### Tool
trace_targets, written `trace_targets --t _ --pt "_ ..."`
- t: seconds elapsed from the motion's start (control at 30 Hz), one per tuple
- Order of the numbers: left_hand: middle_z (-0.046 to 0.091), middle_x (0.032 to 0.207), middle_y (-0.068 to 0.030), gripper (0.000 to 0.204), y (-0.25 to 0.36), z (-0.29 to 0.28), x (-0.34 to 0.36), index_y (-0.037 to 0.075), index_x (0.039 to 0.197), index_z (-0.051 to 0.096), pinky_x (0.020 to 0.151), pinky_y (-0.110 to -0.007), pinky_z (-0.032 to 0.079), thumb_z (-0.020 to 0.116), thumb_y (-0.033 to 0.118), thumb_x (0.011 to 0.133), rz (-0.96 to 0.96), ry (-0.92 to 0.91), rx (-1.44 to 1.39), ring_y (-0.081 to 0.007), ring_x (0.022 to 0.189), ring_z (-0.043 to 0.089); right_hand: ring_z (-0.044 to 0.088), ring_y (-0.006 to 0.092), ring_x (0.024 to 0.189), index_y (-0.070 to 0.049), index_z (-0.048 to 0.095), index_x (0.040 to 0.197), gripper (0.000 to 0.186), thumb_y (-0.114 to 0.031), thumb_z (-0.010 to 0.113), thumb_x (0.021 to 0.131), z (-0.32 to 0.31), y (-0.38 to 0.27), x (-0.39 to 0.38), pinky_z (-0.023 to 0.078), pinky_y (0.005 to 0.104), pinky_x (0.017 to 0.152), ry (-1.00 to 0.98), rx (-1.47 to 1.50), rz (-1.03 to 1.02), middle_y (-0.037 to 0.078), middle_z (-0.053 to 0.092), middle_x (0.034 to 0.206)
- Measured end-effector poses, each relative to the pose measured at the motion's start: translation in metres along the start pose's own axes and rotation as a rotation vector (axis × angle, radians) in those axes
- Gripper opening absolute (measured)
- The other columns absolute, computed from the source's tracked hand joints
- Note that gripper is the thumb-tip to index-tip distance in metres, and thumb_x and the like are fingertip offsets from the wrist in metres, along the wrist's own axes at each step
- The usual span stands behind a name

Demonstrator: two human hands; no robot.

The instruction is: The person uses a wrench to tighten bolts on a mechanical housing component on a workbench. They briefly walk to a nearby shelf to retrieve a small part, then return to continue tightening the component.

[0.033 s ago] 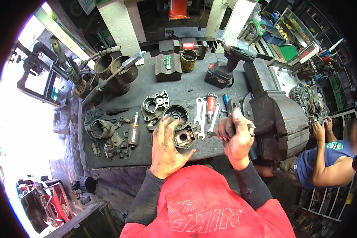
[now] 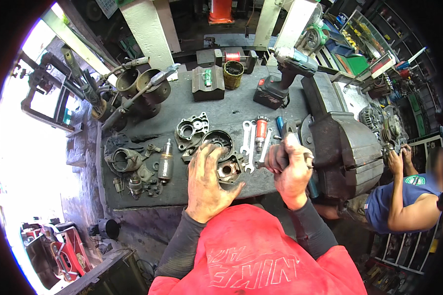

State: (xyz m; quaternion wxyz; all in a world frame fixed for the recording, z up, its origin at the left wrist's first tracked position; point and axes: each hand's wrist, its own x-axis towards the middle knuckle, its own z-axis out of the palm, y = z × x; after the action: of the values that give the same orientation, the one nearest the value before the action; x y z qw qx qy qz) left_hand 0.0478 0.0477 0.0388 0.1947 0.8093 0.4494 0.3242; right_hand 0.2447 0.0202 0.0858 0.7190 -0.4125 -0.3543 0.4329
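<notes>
My left hand (image 2: 207, 189) lies open over the near-left rim of a round metal housing (image 2: 222, 139), fingertips curved onto it, thumb out beside a smaller housing part (image 2: 228, 169). My right hand (image 2: 291, 179) is closed around a dark metal tool (image 2: 308, 158), its shape mostly hidden by my fingers. Between my hands are spanners (image 2: 246, 142), a red-handled driver (image 2: 261, 132) and a blue-handled tool (image 2: 279, 123). Behind the round housing sits a cast cover (image 2: 186, 130). An armature (image 2: 165, 167) and another casing (image 2: 120, 158) lie to the left.
A large vise (image 2: 345, 155) fills the bench's right. A cordless impact wrench (image 2: 273, 93), a dark block (image 2: 206, 91), a can (image 2: 234, 78) and metal pots (image 2: 150, 88) with tools stand at the back. A co-worker (image 2: 406, 201) in blue handles machine parts at the right.
My right hand has shifted very slightly down and to the left with the tool. My left hand stays about where it was on the housing.
</notes>
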Motion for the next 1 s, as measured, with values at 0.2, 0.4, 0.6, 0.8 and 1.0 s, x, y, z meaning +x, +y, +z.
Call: trace_targets --t 0.2,0.4,0.6,0.8,1.0 --pt "0.065 0.128 -0.0195 0.085 0.025 0.024 0.026 0.002 0.140 0.054 0.112 -0.051 0.042 0.091 0.027 0.068 0.004 -0.027 0.101 -0.0369 0.125 0.061 0.041 0.0107 0.053 -0.004 0.046 0.066 0.053 -0.027 0.050 0.114 0.016 0.015 -0.006 0.032 0.0297 0.052 -0.077 -0.021 0.000 0.001 0.045 0.059" --pt "0.073 0.107 -0.0131 0.062 0.023 0.040 0.027 0.001 0.119 0.064 0.106 -0.047 0.046 0.088 0.027 0.068 -0.028 -0.005 0.193 -0.0305 0.102 0.070 0.036 0.0150 0.054 -0.007 0.040 0.068 0.051 -0.026 0.050 0.113 0.024 0.023 -0.020 0.035 0.0353 0.055 -0.099 -0.174 -0.145 0.000 0.033 0.059" --pt "0.072 0.100 -0.0098 0.052 0.024 0.038 0.028 0.004 0.110 0.065 0.102 -0.046 0.047 0.087 0.026 0.068 -0.038 0.029 0.126 -0.0284 0.096 0.070 0.033 0.0143 0.052 -0.008 0.041 0.070 0.049 -0.027 0.047 0.115 0.036 0.007 -0.012 0.037 0.0356 0.054 -0.047 -0.100 -0.080 -0.001 0.028 0.057" --pt "0.074 0.098 -0.0090 0.046 0.024 0.038 0.030 0.010 0.110 0.067 0.096 -0.045 0.048 0.082 0.019 0.067 -0.035 0.048 0.100 -0.0285 0.094 0.071 0.036 0.0132 0.053 -0.008 0.041 0.067 0.051 -0.026 0.050 0.114 0.031 0.005 0.010 0.038 0.0338 0.054 -0.048 -0.150 0.200 0.001 0.035 0.057" --pt "0.072 0.100 -0.0071 0.041 0.025 0.033 0.031 0.009 0.107 0.068 0.098 -0.045 0.048 0.080 0.018 0.069 -0.046 -0.054 0.115 -0.0265 0.093 0.070 0.042 0.0113 0.059 -0.003 0.048 0.072 0.047 -0.026 0.055 0.113 0.036 0.003 0.009 0.038 0.0298 0.058 -0.141 -0.227 0.049 0.002 0.047 0.066"
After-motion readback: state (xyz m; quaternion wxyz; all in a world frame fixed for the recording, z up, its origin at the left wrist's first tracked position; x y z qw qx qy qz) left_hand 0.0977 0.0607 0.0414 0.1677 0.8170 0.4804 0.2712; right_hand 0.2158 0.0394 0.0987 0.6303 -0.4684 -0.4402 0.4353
